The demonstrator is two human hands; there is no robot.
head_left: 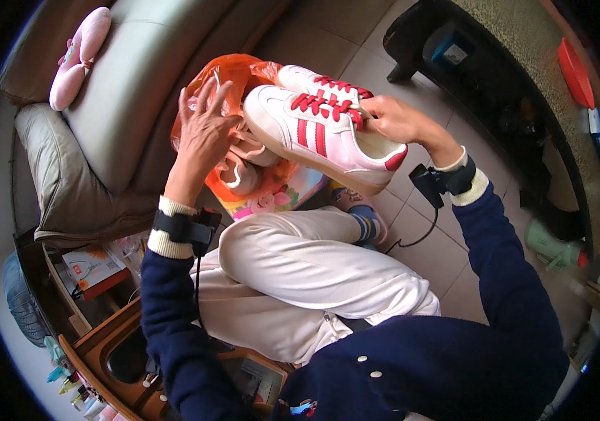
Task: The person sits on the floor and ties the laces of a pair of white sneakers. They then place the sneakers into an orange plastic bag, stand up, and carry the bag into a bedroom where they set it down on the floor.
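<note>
My right hand [397, 122] grips a pair of white sneakers at their tongues and collars. The nearer sneaker [284, 123] has red laces, two red side stripes, a red heel tab and a tan gum sole. Partly hidden behind it is the second sneaker [296, 75]. On the left, my left hand [202, 131] lies against an orange plastic bag [237, 66], with three fingers spread. Its index finger bends toward the bag's mouth, and the thumb is hidden, so a pinch there cannot be made out. Inside the bag are pale shoes [239, 173], partly covered by the hand.
Beneath the bag is a colourful cartoon-printed surface [273, 202]. A grey leather sofa [137, 68] with a pink neck pillow [80, 58] stands at upper left. At right is a dark low table [468, 79]; a pale green megaphone [550, 244] is near it. An open drawer [63, 279] holds boxes.
</note>
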